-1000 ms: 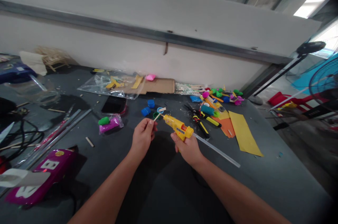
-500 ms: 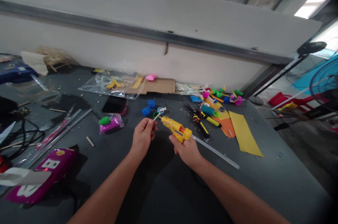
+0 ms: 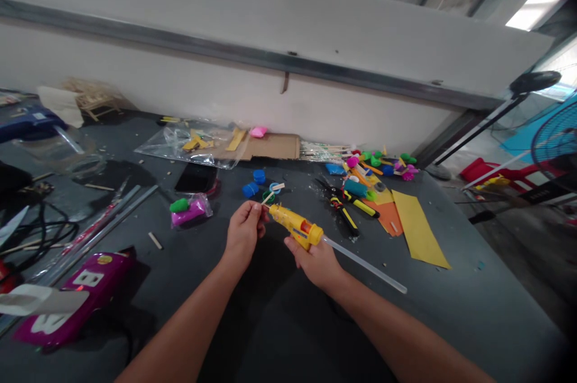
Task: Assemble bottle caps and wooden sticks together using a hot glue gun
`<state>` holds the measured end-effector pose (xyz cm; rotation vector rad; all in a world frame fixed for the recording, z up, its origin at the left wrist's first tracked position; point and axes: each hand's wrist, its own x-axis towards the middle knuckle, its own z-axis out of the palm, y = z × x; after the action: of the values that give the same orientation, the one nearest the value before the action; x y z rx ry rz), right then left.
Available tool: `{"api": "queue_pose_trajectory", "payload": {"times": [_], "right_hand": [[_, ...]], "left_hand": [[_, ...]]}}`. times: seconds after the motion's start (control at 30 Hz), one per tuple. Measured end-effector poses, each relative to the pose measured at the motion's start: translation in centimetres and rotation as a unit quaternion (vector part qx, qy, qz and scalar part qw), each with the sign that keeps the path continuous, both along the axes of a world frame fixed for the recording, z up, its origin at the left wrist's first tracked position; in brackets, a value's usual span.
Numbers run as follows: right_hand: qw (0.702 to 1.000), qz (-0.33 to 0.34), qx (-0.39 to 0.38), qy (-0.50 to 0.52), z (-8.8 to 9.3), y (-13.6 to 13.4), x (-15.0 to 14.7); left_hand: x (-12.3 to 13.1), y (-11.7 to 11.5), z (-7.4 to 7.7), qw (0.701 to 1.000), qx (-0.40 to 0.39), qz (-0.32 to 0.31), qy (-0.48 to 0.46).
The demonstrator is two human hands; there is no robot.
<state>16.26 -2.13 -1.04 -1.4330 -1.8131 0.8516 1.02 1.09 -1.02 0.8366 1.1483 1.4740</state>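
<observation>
My left hand (image 3: 244, 229) is closed in a pinch on a thin wooden stick (image 3: 270, 196), which points up and away to the right. A short pale crosspiece shows near its far end. My right hand (image 3: 317, 258) wraps round the handle of a yellow glue gun (image 3: 295, 223). A long clear glue stick (image 3: 365, 264) sticks out of the gun's back. The gun's nozzle is close to the stick, beside my left fingertips; whether they touch I cannot tell. Just beyond lie blue bottle caps (image 3: 250, 190) and a green ring-shaped cap (image 3: 268, 196).
Pliers (image 3: 345, 214) and yellow paper (image 3: 419, 228) lie to the right, near colourful clay pieces. A purple power strip (image 3: 79, 299) sits at left front. Farther back are a phone (image 3: 196, 178), a clear plastic bag (image 3: 193, 145) and cardboard (image 3: 274, 147) by the wall.
My right hand has brought the glue gun slightly left and down, so its nozzle is nearer my left fingertips. My left hand holds the stick almost unmoved.
</observation>
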Motion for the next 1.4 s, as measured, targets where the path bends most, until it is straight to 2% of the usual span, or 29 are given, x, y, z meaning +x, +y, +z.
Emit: {"api": "queue_pose_trajectory", "payload": {"times": [0.63, 1.4], "right_hand": [[1.000, -0.008, 0.007, -0.012, 0.0, 0.4, 0.5], [0.997, -0.041, -0.024, 0.055, -1.3, 1.1, 1.2]], "left_hand": [[0.0, -0.1, 0.0, 1.000, -0.007, -0.006, -0.012], [-0.1, -0.1, 0.0, 1.000, -0.014, -0.011, -0.021]]}}
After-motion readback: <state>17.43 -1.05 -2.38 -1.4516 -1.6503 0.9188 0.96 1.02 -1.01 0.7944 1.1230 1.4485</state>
